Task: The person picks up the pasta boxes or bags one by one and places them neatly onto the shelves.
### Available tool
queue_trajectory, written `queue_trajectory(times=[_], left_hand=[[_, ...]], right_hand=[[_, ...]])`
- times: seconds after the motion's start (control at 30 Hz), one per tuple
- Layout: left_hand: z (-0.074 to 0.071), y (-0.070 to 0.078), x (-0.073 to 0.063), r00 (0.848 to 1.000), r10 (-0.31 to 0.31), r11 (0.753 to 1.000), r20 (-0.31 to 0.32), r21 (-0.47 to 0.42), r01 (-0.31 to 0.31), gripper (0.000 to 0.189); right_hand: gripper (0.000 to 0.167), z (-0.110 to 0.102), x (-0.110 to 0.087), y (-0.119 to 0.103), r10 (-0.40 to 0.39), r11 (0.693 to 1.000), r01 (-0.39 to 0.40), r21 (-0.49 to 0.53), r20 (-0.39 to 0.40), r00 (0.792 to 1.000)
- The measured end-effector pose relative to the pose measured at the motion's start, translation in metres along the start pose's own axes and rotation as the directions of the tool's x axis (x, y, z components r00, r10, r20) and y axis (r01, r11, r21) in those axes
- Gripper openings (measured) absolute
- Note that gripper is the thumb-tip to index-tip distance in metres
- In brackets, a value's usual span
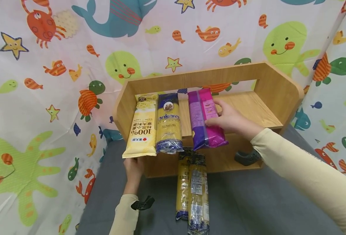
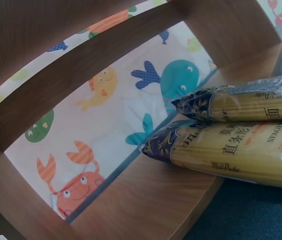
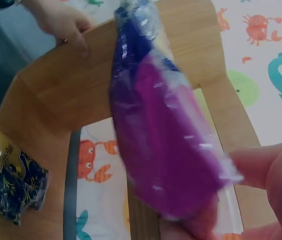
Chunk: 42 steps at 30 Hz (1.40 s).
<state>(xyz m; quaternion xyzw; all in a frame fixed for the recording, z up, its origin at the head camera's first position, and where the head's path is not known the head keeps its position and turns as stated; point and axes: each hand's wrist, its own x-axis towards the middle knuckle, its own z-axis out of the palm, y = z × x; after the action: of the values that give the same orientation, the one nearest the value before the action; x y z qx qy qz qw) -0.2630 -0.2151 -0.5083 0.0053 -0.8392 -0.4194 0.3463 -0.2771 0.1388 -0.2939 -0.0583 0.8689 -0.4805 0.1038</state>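
My right hand [image 1: 230, 117] grips a purple-and-pink plastic packet [image 1: 203, 117] by its right edge, tilted over the upper board of a wooden shelf [image 1: 243, 106]. In the right wrist view the same packet [image 3: 166, 140] hangs between thumb and fingers. My left hand [image 1: 133, 169] holds the shelf's left side panel; the right wrist view shows that hand [image 3: 68, 25] with fingers over the panel's edge. On the upper board lie a pale yellow pasta packet [image 1: 143, 124], its print upside down, and a blue-and-gold Ankara pasta packet [image 1: 169, 124], side by side.
Below, two spaghetti packets [image 1: 197, 189] lie with their far ends on the shelf's lower board [image 2: 146, 195] and the rest over a dark grey cloth [image 1: 243, 202]. A sea-animal patterned curtain [image 1: 161, 49] hangs behind. Black straps [image 1: 143, 204] circle both wrists.
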Motion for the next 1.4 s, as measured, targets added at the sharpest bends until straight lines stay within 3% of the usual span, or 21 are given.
queue_trajectory(times=[0.2,0.4,0.63,1.4], left_hand=[[0.001,0.000,0.000,1.000,-0.008,1.000,0.008,0.011,0.008,0.019],[0.001,0.001,0.000,1.000,-0.021,1.000,-0.004,0.001,0.021,0.020],[0.001,0.002,0.001,1.000,0.000,1.000,0.009,0.002,0.000,0.021],[-0.001,0.002,0.001,1.000,0.000,1.000,0.006,0.025,-0.001,0.018]], right_hand=[[0.094,-0.016,-0.010,0.005,-0.020,0.989,0.013,-0.147,-0.047,0.999],[0.083,-0.020,-0.020,0.019,-0.202,0.935,0.204,-0.289,0.039,0.979],[0.077,-0.005,-0.023,0.038,-0.327,0.885,0.338,-0.320,0.089,0.941],[0.082,0.031,-0.009,0.031,-0.317,0.897,0.335,-0.289,0.109,0.942]])
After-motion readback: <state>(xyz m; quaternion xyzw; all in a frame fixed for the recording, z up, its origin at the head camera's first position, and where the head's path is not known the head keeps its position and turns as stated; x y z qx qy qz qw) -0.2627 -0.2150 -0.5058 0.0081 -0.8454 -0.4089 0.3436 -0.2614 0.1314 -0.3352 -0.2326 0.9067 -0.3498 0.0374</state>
